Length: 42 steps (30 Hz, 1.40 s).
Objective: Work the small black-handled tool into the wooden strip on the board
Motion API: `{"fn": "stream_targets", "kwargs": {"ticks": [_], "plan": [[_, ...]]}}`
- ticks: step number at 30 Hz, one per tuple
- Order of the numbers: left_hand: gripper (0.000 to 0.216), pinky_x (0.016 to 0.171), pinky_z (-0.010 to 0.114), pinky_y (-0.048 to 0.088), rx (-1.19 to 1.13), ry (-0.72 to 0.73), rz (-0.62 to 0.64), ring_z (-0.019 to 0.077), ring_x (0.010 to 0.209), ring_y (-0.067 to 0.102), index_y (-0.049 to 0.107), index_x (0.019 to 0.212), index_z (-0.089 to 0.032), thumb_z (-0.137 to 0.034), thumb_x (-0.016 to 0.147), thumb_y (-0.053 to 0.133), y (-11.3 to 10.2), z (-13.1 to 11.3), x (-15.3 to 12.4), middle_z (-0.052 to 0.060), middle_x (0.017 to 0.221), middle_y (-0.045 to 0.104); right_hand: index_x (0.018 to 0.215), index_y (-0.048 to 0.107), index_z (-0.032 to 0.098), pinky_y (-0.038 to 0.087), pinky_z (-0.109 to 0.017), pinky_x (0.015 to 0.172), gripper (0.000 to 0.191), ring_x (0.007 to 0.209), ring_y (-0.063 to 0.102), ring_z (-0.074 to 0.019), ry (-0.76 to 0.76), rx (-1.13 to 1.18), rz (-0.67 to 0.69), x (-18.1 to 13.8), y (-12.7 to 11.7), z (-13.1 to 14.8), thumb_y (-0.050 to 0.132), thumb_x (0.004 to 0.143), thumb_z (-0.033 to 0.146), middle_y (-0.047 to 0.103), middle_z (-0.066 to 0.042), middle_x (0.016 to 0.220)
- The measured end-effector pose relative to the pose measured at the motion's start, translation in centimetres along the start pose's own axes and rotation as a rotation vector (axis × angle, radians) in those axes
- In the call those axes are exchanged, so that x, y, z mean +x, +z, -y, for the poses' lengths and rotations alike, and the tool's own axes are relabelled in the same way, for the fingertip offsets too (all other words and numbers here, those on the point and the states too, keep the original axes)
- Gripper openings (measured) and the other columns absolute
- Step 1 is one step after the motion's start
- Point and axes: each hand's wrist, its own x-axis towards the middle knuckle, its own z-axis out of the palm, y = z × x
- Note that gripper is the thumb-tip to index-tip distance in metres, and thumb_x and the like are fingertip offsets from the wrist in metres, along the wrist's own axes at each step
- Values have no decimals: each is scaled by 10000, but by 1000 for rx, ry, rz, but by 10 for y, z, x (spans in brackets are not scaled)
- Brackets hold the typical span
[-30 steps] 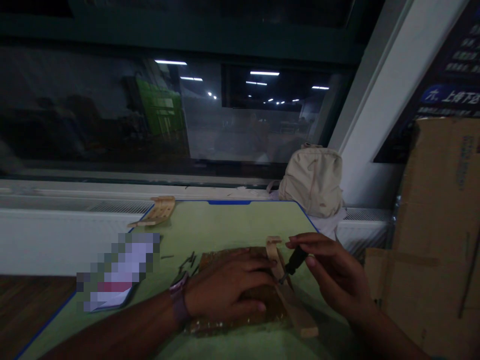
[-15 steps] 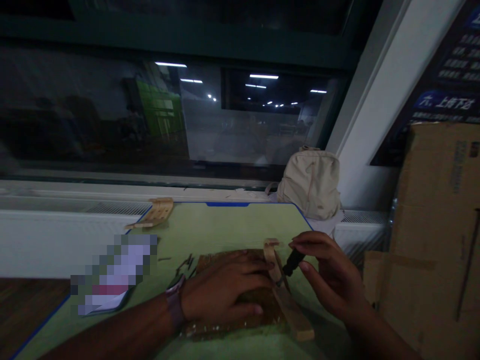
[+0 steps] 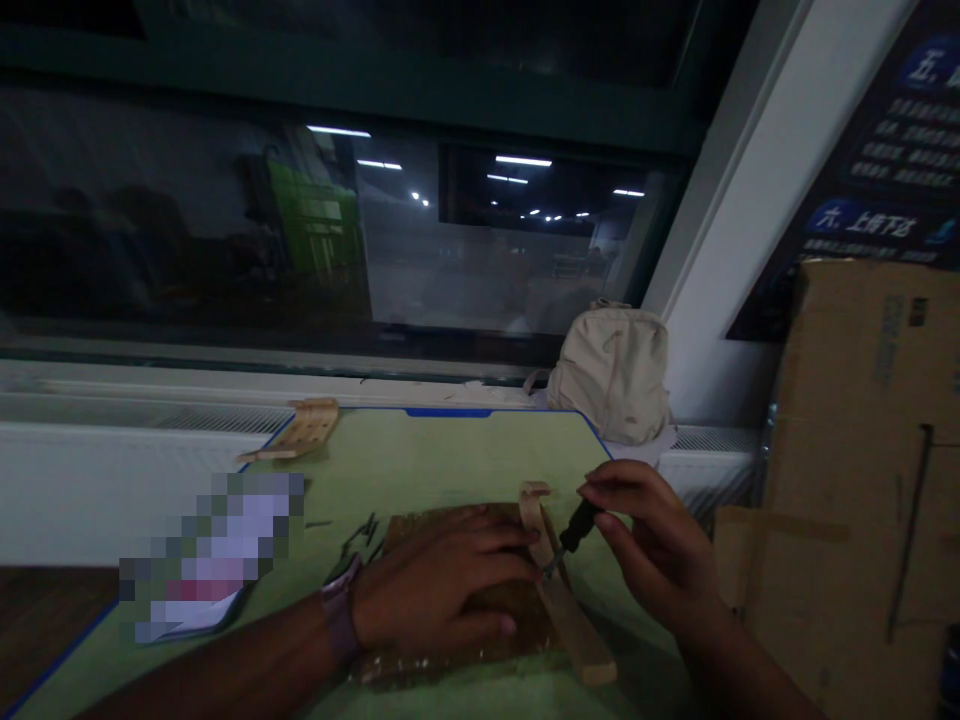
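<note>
My left hand (image 3: 442,575) lies palm down on a brown board (image 3: 499,650), its fingers stretched out. Its fingertips touch a light wooden piece (image 3: 581,635) with a curved far end, lying along the board's right side. Between the thumb and fingers of my right hand (image 3: 664,550) is the black handle of a screwdriver (image 3: 579,523). Its shaft slants down to the left, with the tip at the wooden piece close to my left fingertips. Whether a screw sits under the tip, I cannot tell.
Thin dark screws or nails (image 3: 362,532) lie left of the board. A slatted wooden piece (image 3: 307,430) rests at the table's far left corner, with a blurred-out flat object (image 3: 217,565) nearer. A beige backpack (image 3: 611,370) stands behind; cardboard (image 3: 840,430) is at right.
The view has shifted slightly. More of the screwdriver's metal shaft shows now, its handle standing a little further from the wood. My left hand keeps its place on the board.
</note>
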Motion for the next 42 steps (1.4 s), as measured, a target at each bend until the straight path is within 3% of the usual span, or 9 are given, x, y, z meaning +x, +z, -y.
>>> {"fn": "stream_targets", "kwargs": {"ticks": [4, 11, 14, 18, 23, 27, 30, 35, 42], "plan": [[438, 1266, 500, 395, -22, 27, -13, 328, 1484, 560, 637, 1457, -275, -548, 1124, 557, 1, 1, 2, 92, 1591, 621, 1282, 767, 321, 702, -417, 865, 303, 1071, 806, -251, 61, 171, 91, -3, 2, 2, 631, 1060, 166, 815, -95, 1127], [423, 1259, 512, 398, 0, 14, -13, 332, 1450, 584, 639, 1449, -269, -505, 1099, 612, 1, 2, 0, 100, 1536, 658, 1151, 752, 284, 619, -321, 656, 166, 812, 716, -208, 28, 59, -8, -5, 6, -5, 767, 991, 241, 720, -48, 888], [428, 1252, 520, 405, -8, -3, 6, 333, 1441, 592, 646, 1440, -275, -543, 1113, 577, 0, 0, 0, 102, 1521, 667, 1211, 740, 274, 647, -366, 736, 196, 886, 743, -233, 3, -6, -3, -7, 6, -8, 716, 1017, 276, 748, -82, 966], [430, 1281, 525, 384, -19, 12, -4, 330, 1497, 547, 642, 1439, -281, -555, 1120, 552, -1, -1, 2, 98, 1568, 636, 1292, 735, 296, 682, -437, 881, 255, 1087, 790, -266, 59, 142, 59, -9, 6, -6, 586, 1089, 261, 799, -110, 1126], [446, 1253, 539, 414, -4, -2, -8, 336, 1440, 595, 640, 1444, -279, -559, 1103, 583, 2, 2, 1, 92, 1551, 651, 1192, 745, 295, 653, -331, 693, 163, 908, 775, -220, 164, 316, 19, -9, 8, -2, 661, 1062, 244, 768, -71, 993], [447, 1262, 542, 400, 8, -4, -1, 344, 1435, 594, 643, 1452, -267, -541, 1102, 594, 2, 3, 0, 101, 1556, 647, 1113, 738, 282, 599, -313, 677, 134, 830, 704, -201, 97, 136, -52, -8, 7, -7, 751, 995, 221, 708, -44, 904], [439, 1261, 526, 403, 6, -12, 8, 342, 1438, 593, 640, 1452, -274, -524, 1093, 607, 1, 2, -1, 95, 1568, 639, 1133, 748, 280, 604, -332, 711, 164, 854, 715, -214, 32, 31, -20, -8, 4, -10, 745, 985, 209, 726, -53, 908], [431, 1273, 511, 397, -14, 4, -3, 323, 1458, 583, 636, 1449, -288, -539, 1102, 586, 1, 1, 1, 78, 1546, 654, 1276, 758, 298, 676, -425, 836, 252, 1024, 788, -268, 75, 147, 75, -6, 3, -4, 650, 1052, 255, 802, -100, 1066], [444, 1254, 525, 409, 4, 18, -15, 341, 1447, 591, 643, 1435, -254, -549, 1108, 588, 3, 3, 0, 115, 1552, 651, 1152, 731, 292, 624, -341, 686, 219, 850, 732, -218, 80, 129, -9, -10, 7, -2, 730, 984, 150, 734, -54, 925]]}}
